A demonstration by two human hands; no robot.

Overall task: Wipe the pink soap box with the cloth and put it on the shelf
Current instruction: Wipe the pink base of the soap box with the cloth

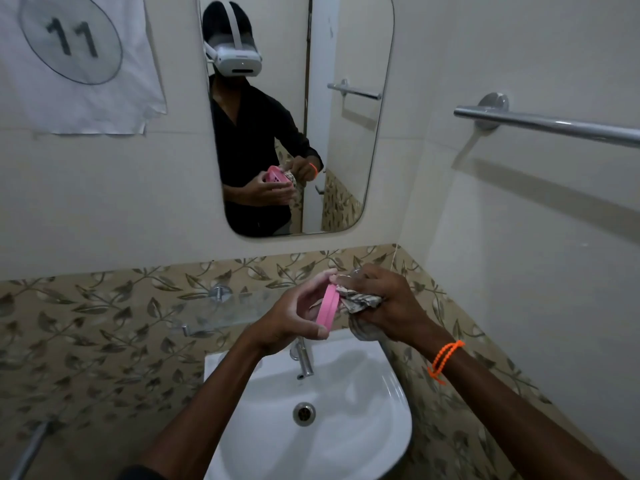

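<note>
My left hand (294, 317) holds the pink soap box (327, 307) on edge above the sink, thumb on its near end and fingers on its far end. My right hand (384, 303) grips a crumpled patterned cloth (360, 301) and presses it against the box's right face. The cloth's lower end hangs below my right palm. A clear glass shelf (221, 311) on metal brackets is fixed to the leaf-patterned tiles, left of my hands. The mirror shows the box's slotted open face turned away from me.
A white sink (363, 410) with a chrome tap (304, 358) and drain lies directly below my hands. A mirror (346, 133) hangs above. A chrome towel bar (547, 124) runs along the right wall. A paper sheet marked 11 (72, 57) is stuck top left.
</note>
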